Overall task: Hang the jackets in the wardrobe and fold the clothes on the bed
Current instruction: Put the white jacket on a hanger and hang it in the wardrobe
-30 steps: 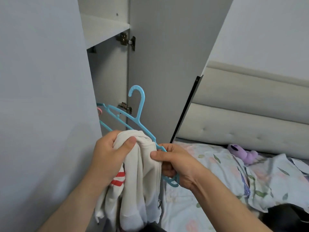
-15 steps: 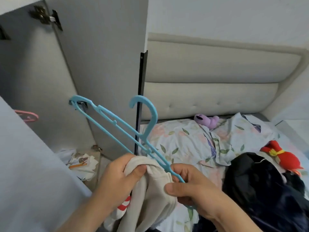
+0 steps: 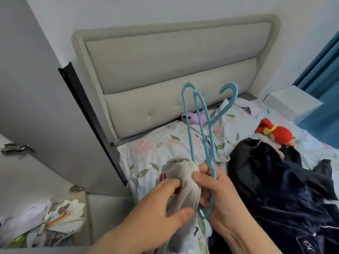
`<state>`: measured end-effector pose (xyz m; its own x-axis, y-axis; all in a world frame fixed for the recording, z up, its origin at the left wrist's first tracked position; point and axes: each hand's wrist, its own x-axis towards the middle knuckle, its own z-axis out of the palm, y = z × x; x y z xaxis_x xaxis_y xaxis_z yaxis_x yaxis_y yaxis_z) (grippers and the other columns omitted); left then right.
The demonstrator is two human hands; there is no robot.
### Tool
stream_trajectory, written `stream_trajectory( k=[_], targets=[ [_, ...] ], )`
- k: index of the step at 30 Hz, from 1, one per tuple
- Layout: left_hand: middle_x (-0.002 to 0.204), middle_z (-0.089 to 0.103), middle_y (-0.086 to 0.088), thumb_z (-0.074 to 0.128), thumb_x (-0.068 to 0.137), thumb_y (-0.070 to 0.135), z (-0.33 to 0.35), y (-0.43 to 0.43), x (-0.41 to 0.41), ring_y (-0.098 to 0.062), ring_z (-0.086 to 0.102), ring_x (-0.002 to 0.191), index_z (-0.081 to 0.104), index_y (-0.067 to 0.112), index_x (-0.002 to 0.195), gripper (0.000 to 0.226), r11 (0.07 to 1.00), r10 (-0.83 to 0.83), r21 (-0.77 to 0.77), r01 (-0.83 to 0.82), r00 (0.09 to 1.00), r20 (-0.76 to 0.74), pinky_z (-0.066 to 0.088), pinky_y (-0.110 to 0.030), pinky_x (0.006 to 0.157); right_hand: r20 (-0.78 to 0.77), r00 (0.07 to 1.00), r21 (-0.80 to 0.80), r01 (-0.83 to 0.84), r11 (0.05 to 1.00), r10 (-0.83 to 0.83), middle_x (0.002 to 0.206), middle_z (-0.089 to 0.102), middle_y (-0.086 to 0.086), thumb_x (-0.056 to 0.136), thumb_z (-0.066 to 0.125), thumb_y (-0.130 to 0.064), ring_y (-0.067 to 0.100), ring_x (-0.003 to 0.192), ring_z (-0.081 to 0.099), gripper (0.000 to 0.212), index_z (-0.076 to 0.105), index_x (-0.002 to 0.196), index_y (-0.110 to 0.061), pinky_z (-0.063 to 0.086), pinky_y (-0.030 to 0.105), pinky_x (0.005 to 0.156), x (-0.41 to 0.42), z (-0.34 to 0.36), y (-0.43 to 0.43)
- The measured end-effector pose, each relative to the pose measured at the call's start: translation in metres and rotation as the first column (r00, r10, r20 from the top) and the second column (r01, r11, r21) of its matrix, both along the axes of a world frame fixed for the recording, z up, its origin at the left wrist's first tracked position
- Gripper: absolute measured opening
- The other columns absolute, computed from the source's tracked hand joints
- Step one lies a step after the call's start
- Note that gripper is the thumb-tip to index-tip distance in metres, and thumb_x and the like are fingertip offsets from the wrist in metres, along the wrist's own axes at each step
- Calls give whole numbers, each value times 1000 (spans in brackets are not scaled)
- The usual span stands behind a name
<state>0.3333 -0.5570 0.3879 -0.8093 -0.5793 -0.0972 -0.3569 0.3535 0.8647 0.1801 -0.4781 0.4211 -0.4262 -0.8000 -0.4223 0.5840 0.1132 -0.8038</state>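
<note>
My left hand grips a bunched cream-white jacket with red marks, low in the middle of the view. My right hand holds the lower end of a light-blue plastic hanger and pinches the jacket's fabric with its thumb. The hanger stands nearly upright, its hook at the top right, over the bed. A dark navy jacket lies crumpled on the floral bedding to the right. The open wardrobe door stands at the left.
A purple plush toy and a red plush toy lie near the padded headboard. Papers and clutter fill the wardrobe floor at bottom left. A white box and blue curtain are at the right.
The view has swung right from the wardrobe toward the bed. The hanger has turned from slanting left to nearly upright, and both hands have moved with the cream jacket over the bedding.
</note>
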Motion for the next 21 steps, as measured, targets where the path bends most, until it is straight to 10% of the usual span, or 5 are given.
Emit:
stream_trajectory(
  k=[8,14,21],
  targets=[
    [102,66,22,64,74,45,19,-36,-37,2,65,94,50,59,100,33,978,170,158,-139,965,-201,51,-19,78,-46,999,-157,20,987,-27,57,51,2,68,74,-22,5,40,37,34,58,92,-4,30,16,35,-6,30,-50],
    [102,72,-11,65,75,42,48,-76,-46,-28,67,98,69,20,105,38,937,241,331,-112,892,-382,52,-51,91,-265,963,-173,8,985,-55,54,44,-7,91,64,-9,3,41,34,5,61,88,-11,31,15,39,-19,68,-78],
    [87,71,-17,58,95,10,59,-156,-44,-31,67,85,72,12,82,19,811,486,537,-230,777,-400,51,-47,89,-820,572,76,164,984,-32,60,61,-19,92,66,-12,-4,54,55,21,69,107,-26,41,7,51,-63,104,-102]
  ],
)
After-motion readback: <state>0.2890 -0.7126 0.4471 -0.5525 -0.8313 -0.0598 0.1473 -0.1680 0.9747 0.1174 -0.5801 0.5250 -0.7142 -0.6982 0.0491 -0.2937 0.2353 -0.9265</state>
